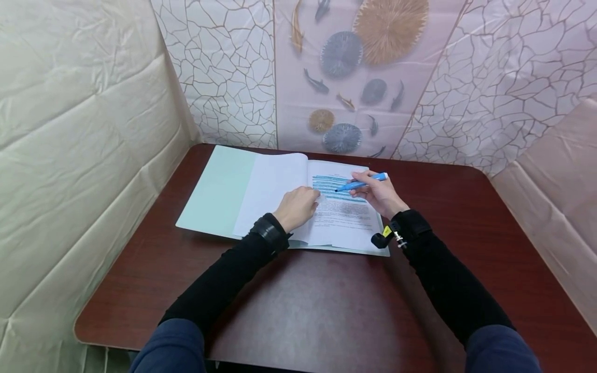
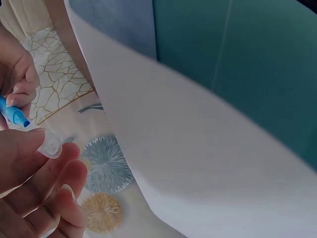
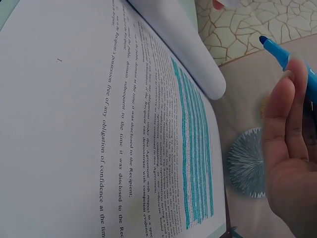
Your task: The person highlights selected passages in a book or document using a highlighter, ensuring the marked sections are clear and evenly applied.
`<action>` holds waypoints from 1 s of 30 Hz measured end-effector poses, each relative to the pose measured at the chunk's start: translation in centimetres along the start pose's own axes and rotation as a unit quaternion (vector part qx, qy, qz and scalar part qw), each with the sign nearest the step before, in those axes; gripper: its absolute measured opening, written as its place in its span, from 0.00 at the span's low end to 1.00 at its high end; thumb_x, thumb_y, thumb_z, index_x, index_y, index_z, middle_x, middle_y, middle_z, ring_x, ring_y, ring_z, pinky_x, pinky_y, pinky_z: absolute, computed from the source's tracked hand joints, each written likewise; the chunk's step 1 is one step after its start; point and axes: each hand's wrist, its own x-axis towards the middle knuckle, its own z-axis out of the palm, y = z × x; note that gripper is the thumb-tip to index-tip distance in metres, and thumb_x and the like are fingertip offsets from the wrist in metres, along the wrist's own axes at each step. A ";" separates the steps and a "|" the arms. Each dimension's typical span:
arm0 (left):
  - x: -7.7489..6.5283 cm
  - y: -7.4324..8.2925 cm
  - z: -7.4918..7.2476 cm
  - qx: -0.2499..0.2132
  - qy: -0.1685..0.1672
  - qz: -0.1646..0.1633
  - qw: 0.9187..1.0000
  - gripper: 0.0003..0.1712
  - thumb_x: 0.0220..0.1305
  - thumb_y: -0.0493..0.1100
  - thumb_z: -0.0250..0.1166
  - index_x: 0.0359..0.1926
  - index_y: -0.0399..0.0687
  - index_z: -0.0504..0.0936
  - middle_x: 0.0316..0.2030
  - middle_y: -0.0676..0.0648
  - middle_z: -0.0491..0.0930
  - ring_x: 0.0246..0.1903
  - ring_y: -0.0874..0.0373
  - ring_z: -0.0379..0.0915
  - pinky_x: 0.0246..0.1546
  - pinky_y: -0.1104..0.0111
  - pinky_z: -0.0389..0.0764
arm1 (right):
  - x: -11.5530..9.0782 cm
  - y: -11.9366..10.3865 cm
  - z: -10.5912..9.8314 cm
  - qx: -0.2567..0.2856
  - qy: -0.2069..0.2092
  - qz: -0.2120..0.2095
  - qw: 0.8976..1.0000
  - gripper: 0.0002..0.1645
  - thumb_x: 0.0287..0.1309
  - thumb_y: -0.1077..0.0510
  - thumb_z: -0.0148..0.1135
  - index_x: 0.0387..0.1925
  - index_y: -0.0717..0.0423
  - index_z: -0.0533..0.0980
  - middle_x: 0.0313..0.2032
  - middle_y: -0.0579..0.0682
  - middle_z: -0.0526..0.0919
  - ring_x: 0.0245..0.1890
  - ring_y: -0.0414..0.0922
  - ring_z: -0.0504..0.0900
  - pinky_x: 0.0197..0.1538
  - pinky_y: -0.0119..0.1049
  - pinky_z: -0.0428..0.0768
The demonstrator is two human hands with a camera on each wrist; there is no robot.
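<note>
My right hand [image 1: 380, 196] holds a blue highlighter [image 1: 347, 186] above an open document, its uncovered dark tip pointing left. Between thumb and fingers, my left hand [image 1: 297, 206] pinches a small clear cap [image 2: 51, 146], just apart from the highlighter's tip. The printed page [image 1: 345, 233] lies on the right side of a pale green folder [image 1: 219, 191]. Several lines in its upper part carry blue highlighting [image 3: 190, 163], and the lower text is unmarked. A turned-over white sheet [image 1: 272, 178] curls up at the fold, partly behind my left hand.
The folder rests on a dark reddish-brown table [image 1: 336, 305] with rounded corners. Patterned hangings [image 1: 224, 72] stand behind the table's far edge, and cream cloth [image 1: 84, 129] hangs along the left. Pinkish cloth [image 1: 555, 176] borders the right side.
</note>
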 end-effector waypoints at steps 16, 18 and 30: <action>0.0 0.2 0.2 -0.014 -0.005 0.005 1.000 0.12 0.67 0.38 0.59 0.48 0.44 0.83 0.40 0.47 0.85 0.34 0.59 0.77 0.33 0.69 0.78 | -0.3 0.3 0.6 -0.045 -0.035 -0.002 0.998 0.08 0.66 0.62 0.56 0.35 0.62 0.79 0.38 0.54 0.86 0.30 0.45 0.87 0.41 0.36 0.85; 0.0 0.2 0.3 -0.013 -0.005 0.006 1.000 0.12 0.67 0.38 0.59 0.48 0.44 0.83 0.40 0.47 0.85 0.33 0.59 0.77 0.33 0.69 0.77 | -0.3 0.3 0.7 -0.053 -0.037 -0.003 0.998 0.08 0.66 0.62 0.56 0.35 0.62 0.79 0.38 0.54 0.86 0.30 0.45 0.87 0.41 0.36 0.85; -0.1 0.2 0.4 -0.012 -0.003 0.009 1.000 0.10 0.67 0.39 0.59 0.46 0.44 0.83 0.37 0.47 0.85 0.31 0.59 0.75 0.30 0.70 0.76 | -0.3 0.7 0.8 -0.061 -0.047 0.003 0.997 0.08 0.66 0.62 0.57 0.34 0.61 0.80 0.38 0.54 0.87 0.30 0.45 0.86 0.41 0.36 0.84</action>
